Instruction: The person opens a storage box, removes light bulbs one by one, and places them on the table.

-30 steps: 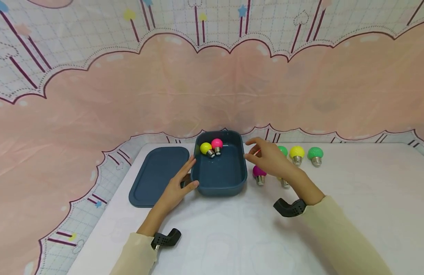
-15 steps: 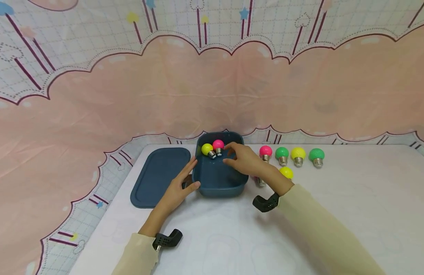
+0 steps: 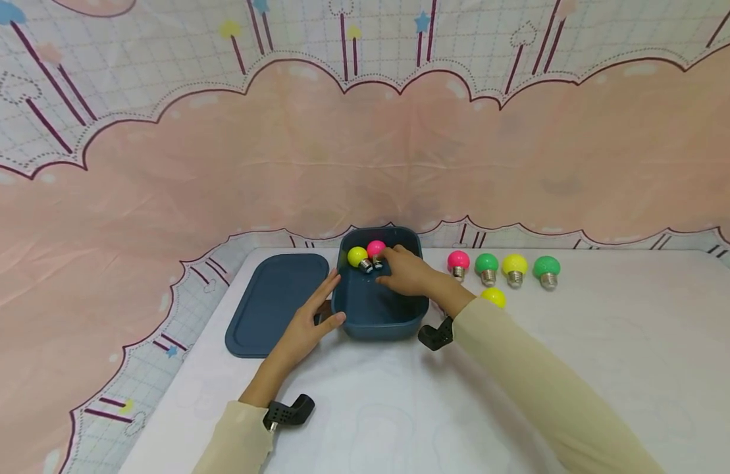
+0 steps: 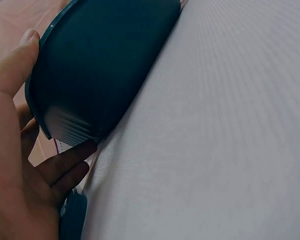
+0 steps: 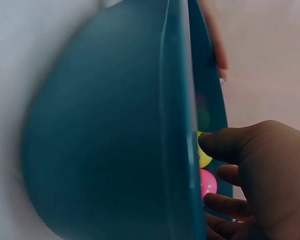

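A dark blue open box (image 3: 379,329) stands on the table with a yellow bulb (image 3: 357,255) and a pink bulb (image 3: 376,248) lying in its far left part. My left hand (image 3: 299,332) rests against the box's left side, fingers straight along the wall and thumb at the near corner; the left wrist view has the thumb at the rim. My right hand (image 3: 407,271) reaches into the box over its right wall. Its bent fingertips come right up to the pink bulb's metal base, with a gap between thumb and forefinger. In the right wrist view the thumb overlaps the yellow bulb (image 5: 204,152).
Left of the box lies its flat blue lid (image 3: 270,306). On the right, a pink bulb (image 3: 458,260), green bulb (image 3: 486,263), yellow bulb (image 3: 515,264) and another green bulb (image 3: 546,266) form a row. A nearer yellow bulb (image 3: 494,296) is partly behind the right sleeve.
My right hand has moved left from beside the bulbs on the table, over the box's right wall and in toward its two bulbs. The left hand has stayed at the box.
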A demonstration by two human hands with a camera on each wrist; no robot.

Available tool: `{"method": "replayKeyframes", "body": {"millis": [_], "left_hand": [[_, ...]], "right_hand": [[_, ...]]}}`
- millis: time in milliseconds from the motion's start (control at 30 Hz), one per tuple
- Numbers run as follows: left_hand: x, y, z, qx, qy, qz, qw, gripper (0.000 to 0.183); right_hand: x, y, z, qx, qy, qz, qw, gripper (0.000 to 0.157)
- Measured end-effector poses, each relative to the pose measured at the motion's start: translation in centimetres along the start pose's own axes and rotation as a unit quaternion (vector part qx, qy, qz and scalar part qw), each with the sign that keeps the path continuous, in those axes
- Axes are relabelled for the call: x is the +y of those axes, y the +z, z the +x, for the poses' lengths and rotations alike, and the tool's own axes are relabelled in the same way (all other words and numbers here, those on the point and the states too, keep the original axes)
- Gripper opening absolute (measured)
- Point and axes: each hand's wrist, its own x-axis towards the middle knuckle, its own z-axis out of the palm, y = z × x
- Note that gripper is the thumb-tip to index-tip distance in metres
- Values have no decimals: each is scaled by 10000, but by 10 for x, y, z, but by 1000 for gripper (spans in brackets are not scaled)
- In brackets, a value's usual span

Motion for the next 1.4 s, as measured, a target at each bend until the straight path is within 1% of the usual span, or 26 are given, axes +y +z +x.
{"method": "replayKeyframes", "body": {"millis": [333,467,800,900,1033,1167,1300,1400], "left_hand": [[-2,0,-1,13,-5,57,10000,66],[-2,-1,-1,5,-11,28,10000,66],[0,-2,-2,10,14,13,10000,66],[2,-2,-2,21,2,15,10000,67],[5,-1,0,-11,-72,15,10000,67],[4,0,1,-19,-142,18,9999,67],[2,-1,0,19,-154,41,9999,67],[2,-2,-1,37,-155,72,9998,67]], "right_hand": [[0,0,11,-305,148,-248,9991,61],[0,-2,14,-407,60,-378,9984,64],[6,-5,27,-559,-217,-475,9971,67],[7,-6,27,-645,-225,-488,9965,70],[8,-9,25,-858,-177,-510,9948,74],[8,-11,25,-959,-229,-534,9937,76],[8,-11,27,-994,-284,-558,9931,76],[8,-10,28,-854,-315,-531,9944,74]]}}
